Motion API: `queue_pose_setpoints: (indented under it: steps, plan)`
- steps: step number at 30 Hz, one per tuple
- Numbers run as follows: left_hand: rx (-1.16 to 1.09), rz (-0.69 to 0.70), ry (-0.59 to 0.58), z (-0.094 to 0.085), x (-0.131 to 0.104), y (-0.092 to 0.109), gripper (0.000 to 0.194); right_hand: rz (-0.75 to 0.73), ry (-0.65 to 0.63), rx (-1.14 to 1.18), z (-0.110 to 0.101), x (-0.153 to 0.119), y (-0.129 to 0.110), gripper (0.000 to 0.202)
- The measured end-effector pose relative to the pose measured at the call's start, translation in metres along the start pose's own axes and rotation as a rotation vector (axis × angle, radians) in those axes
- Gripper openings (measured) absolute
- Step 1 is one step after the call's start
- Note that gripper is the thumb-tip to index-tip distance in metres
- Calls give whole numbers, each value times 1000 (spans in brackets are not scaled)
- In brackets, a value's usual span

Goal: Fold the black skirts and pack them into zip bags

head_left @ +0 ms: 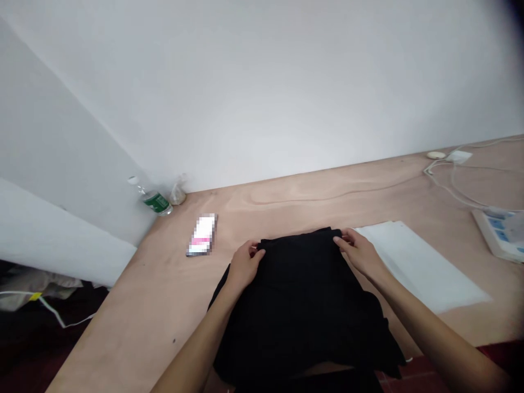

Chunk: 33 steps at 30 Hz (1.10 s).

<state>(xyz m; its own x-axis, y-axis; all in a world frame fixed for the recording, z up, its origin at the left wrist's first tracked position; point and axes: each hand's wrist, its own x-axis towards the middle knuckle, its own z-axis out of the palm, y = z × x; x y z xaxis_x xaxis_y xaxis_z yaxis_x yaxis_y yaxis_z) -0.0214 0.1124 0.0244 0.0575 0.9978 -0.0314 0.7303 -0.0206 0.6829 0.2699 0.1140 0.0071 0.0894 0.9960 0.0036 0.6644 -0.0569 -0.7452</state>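
A black piece of cloth, seemingly a garment [305,300], is spread over the near part of the wooden table, its lower end reaching the front edge. My left hand [245,265] pinches its far left corner between thumb and fingers. At the far right corner, my right hand [358,251] grips the same cloth, thumb on top and fingers behind. The far edge between both hands runs nearly straight and shows more than one layer. What kind of garment it is, I cannot tell.
A phone [202,234] lies left of the cloth. Behind it are a water bottle [155,202] and a small plastic bag [177,194]. White paper [426,267] lies to the right, with a power strip [501,234] and cables [446,185] farther right. A wall [286,98] bounds the table's back.
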Motion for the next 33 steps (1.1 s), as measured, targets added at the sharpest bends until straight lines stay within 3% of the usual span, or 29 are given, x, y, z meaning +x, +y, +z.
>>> queue_pose_setpoints:
  steps: [5, 11, 21, 24, 27, 30, 33]
  plan:
    - [82, -117, 72, 11, 5, 6, 22, 20, 12, -48, 9, 6, 8, 40]
    - [205, -141, 125, 10, 9, 19, 21, 14, 80, -141, 4, 14, 3, 25]
    - [356, -116, 107, 22, 19, 15, 19, -74, 78, -314, 15, 20, 2, 5]
    - [365, -82, 104, 10, 13, 20, 20, -106, 68, -327, 7, 13, -2, 11]
    - [338, -30, 78, -15, -7, 22, 19, -114, 22, -307, -13, -8, -5, 21]
    - [284, 12, -10, -37, -34, 15, 16, -70, -89, -261, -31, -37, -4, 29]
    - [201, -10, -68, -44, -50, 4, 20, -26, -197, -211, -36, -57, 2, 32]
